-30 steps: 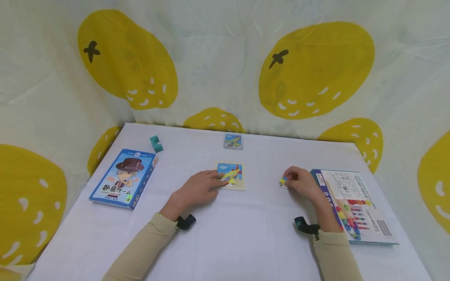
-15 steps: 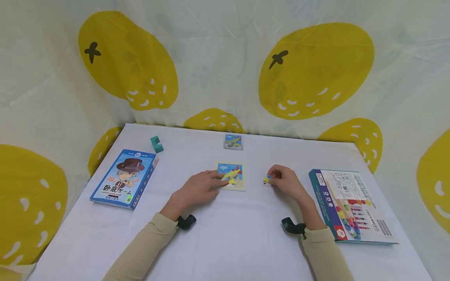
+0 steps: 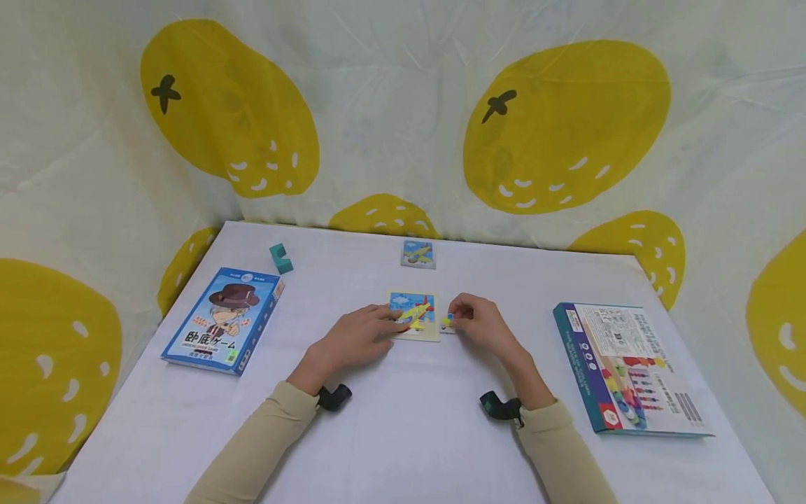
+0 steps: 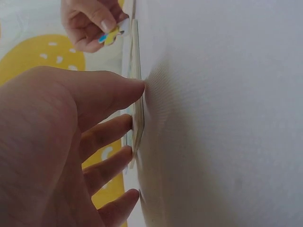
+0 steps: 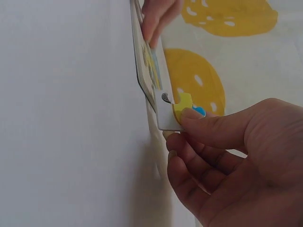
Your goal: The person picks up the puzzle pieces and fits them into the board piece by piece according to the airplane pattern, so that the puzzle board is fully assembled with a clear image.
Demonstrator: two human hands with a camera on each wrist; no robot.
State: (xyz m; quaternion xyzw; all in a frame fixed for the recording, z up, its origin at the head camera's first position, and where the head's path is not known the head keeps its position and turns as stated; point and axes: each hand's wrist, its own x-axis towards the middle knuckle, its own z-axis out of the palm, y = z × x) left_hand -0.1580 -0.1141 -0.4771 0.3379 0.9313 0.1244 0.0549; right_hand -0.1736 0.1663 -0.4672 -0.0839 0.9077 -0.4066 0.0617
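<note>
A small jigsaw puzzle board [image 3: 431, 334] with a yellow and red airplane picture lies flat at the middle of the table. My left hand [image 3: 362, 337] rests on its left side, fingertips on the board and thumb [image 4: 118, 92] at the near edge. Just right of the board, my right hand [image 3: 483, 327] pinches a puzzle piece [image 5: 166, 116] between thumb and fingers. White, yellow and blue show on the piece, with a small dark mark. It is held tilted, close to the board's right edge. Part of the board's picture is hidden under my left fingers.
Behind the board lies a small square airplane picture [image 3: 418, 254]. A blue game box [image 3: 222, 318] and a teal block [image 3: 280, 258] are on the left. Another box [image 3: 636, 367], with a white label, lies on the right.
My right hand has moved left with the puzzle piece, from beside the right-hand box to next to the board. My left hand has stayed on the board.
</note>
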